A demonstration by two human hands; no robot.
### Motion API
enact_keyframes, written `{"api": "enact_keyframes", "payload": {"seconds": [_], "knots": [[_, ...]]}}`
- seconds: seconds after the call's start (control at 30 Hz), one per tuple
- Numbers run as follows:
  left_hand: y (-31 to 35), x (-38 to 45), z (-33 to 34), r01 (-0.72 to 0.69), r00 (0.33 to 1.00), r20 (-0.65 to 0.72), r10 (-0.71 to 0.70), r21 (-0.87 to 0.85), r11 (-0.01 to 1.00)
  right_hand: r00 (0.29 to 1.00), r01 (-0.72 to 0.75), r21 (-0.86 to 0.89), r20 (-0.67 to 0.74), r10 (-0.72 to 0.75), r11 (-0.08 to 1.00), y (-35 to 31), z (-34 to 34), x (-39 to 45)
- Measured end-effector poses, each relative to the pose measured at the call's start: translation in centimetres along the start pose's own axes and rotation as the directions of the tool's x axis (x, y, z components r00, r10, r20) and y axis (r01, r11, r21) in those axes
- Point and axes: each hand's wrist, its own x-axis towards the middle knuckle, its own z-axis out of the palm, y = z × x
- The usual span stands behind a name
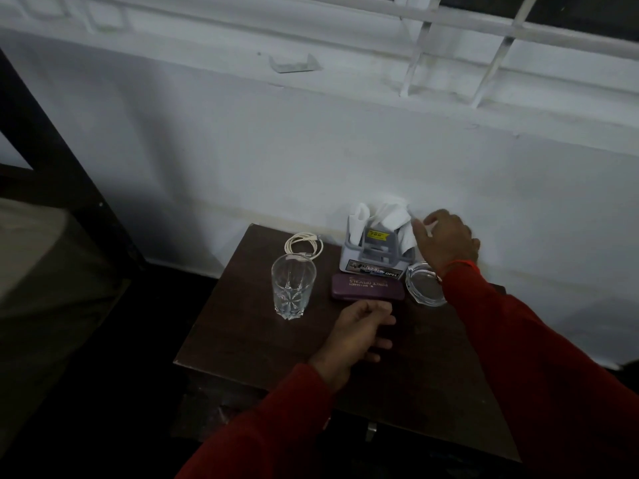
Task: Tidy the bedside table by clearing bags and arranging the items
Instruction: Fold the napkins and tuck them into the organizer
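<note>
On the dark wooden bedside table [262, 347] stand a clear cut-glass tumbler [293, 289], a coiled white cable [304, 244], a grey organiser box [375, 252] stuffed with white tissue [392, 212], a purple spectacle case [367, 287] and a clear glass ashtray [423, 283]. My right hand [446, 238] is at the back right of the organiser, its fingers pinching the white tissue. Over the table just in front of the spectacle case, my left hand [359, 335] is loosely curled and holds nothing.
A white wall rises right behind the table, with a window grille above. A dark bed frame [58, 160] and a mattress [38, 257] lie to the left. Dark floor surrounds the table.
</note>
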Motion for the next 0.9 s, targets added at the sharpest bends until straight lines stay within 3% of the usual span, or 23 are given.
{"api": "enact_keyframes", "payload": {"seconds": [0.07,0.17,0.27,0.33,0.4,0.57,0.73,0.9], "knots": [[-0.1,0.1,0.0,0.001,1.000,0.001,-0.001,0.001,1.000,0.999,0.024,0.067,-0.045,-0.021,0.997,-1.1,-0.1,0.7],[-0.1,0.2,-0.2,0.008,1.000,-0.004,-0.008,-0.005,1.000,0.954,0.292,0.090,-0.099,-0.283,0.952,-2.4,0.5,1.4],[0.0,0.4,-0.4,0.005,1.000,-0.009,-0.005,-0.013,1.000,0.868,0.497,-0.152,0.067,-0.493,0.854,-3.1,1.4,1.8],[-0.1,0.4,-0.4,0.002,1.000,-0.006,-0.002,-0.013,1.000,0.864,0.499,-0.262,0.224,-0.451,0.826,-3.7,1.7,1.9],[-0.1,0.3,-0.3,0.000,1.000,-0.002,-0.001,-0.012,1.000,0.862,0.477,-0.216,0.307,-0.404,0.852,-4.0,1.7,1.9],[0.0,0.2,-0.3,-0.005,1.000,-0.010,0.005,-0.015,1.000,0.862,0.497,-0.142,0.194,-0.468,0.856,-4.1,1.5,1.2],[0.0,0.2,-0.3,-0.006,1.000,-0.003,0.006,-0.005,1.000,0.821,0.471,-0.198,0.455,-0.345,0.860,-4.3,1.4,0.8],[0.2,0.2,-0.4,-0.009,1.000,-0.004,0.009,-0.003,1.000,0.835,0.471,-0.267,0.443,-0.328,0.841,-3.5,1.1,0.8]]}}
